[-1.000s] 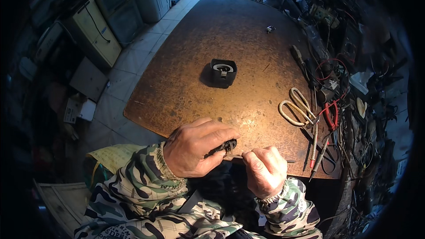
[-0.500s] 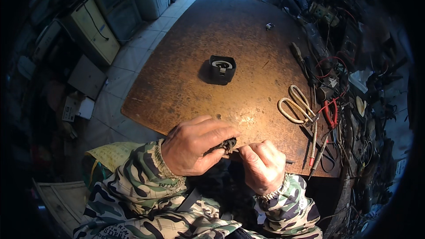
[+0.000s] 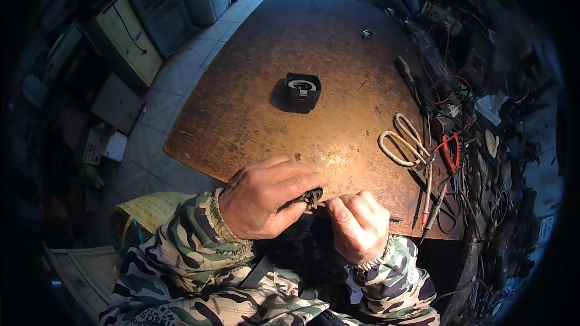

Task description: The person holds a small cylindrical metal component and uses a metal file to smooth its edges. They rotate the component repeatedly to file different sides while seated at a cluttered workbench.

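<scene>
Head view: dark part (image 3: 312, 195) in bare hands (image 3: 270, 198)

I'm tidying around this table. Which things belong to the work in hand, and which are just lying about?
In the work:
Dark part, in the left hand
Right hand beside it, its hold mostly hidden
Probably the black housing, set apart from the tools

Lying about:
Scissors
Red pliers
Test probes

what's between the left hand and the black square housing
In the head view, only worn, dark-spotted tabletop lies between the left hand and black housing.
</scene>
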### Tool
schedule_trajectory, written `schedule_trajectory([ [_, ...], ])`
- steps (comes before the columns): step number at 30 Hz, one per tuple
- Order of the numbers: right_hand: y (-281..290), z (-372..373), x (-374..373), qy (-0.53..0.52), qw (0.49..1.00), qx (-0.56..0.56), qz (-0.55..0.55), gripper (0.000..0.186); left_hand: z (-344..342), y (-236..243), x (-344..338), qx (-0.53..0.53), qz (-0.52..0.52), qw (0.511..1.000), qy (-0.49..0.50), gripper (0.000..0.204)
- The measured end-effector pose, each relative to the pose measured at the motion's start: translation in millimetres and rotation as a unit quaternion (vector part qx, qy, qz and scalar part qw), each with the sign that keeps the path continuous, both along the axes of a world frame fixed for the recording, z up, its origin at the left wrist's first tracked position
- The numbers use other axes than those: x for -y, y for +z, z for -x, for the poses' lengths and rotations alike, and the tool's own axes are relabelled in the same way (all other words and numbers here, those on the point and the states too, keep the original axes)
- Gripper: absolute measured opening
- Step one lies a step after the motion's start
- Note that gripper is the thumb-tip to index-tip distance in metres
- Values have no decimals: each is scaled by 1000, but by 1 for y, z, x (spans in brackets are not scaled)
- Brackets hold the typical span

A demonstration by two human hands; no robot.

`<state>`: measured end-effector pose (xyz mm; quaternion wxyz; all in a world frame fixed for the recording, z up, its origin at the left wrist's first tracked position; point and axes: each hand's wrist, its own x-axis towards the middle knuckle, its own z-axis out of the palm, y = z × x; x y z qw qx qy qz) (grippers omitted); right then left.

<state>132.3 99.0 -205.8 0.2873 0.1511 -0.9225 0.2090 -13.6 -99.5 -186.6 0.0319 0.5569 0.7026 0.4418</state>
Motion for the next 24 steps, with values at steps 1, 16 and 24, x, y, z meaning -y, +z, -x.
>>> schedule_trajectory([
  [1,0,-2,0,-1,1000,-5,4,43,0,1,0,2,2,1000,0,55],
  [16,-1,-6,-1,4,1000,-24,3,45,0,1,0,6,4,1000,-7,53],
  [24,0,-2,0,-6,1000,-16,-15,44,1,-2,0,-2,9,1000,-7,54],
])
